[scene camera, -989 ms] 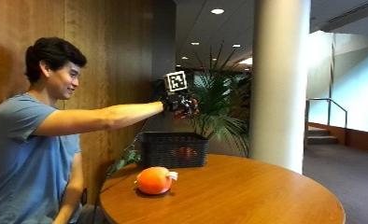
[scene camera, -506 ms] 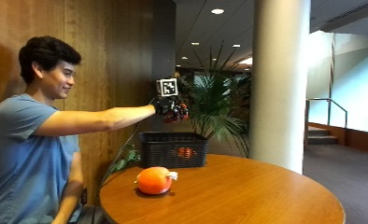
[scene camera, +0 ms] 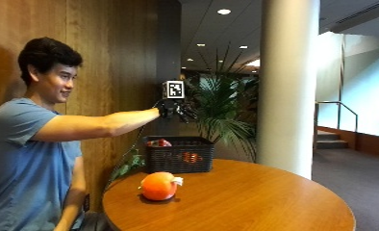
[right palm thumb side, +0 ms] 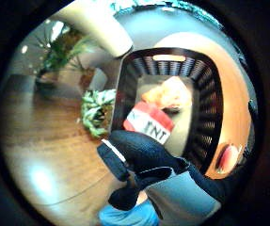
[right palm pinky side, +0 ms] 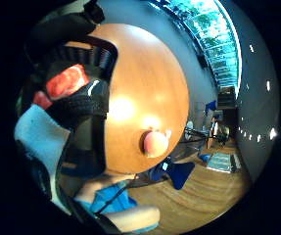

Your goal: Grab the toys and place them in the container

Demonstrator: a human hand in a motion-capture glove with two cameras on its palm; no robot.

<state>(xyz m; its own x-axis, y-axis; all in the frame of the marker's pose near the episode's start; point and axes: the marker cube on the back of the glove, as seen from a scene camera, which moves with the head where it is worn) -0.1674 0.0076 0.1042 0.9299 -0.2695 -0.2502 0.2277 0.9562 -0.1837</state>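
In the outside view my gloved right hand (scene camera: 175, 108) hangs in the air above a black slatted basket (scene camera: 179, 155) at the back of the round wooden table (scene camera: 272, 202). Its fingers (right palm thumb side: 144, 155) are loosely curled and hold nothing. A red block toy with white letters (right palm thumb side: 148, 123) lies inside the basket (right palm thumb side: 205, 122), leaning by the wall, its top showing at the rim (scene camera: 157, 143). Deeper in the basket lies an orange toy (right palm thumb side: 170, 94). On the table in front of the basket sits a round orange toy (scene camera: 158, 186), also in the little finger side view (right palm pinky side: 154, 143).
A wood-panelled wall stands behind the person. Potted plants (scene camera: 224, 113) grow behind the basket, and a thick white column (scene camera: 289, 86) rises to the right of the table. The table's right half is bare wood.
My hand has drawn back a little toward the person and stays above the basket. The red toy now shows at the basket's rim.
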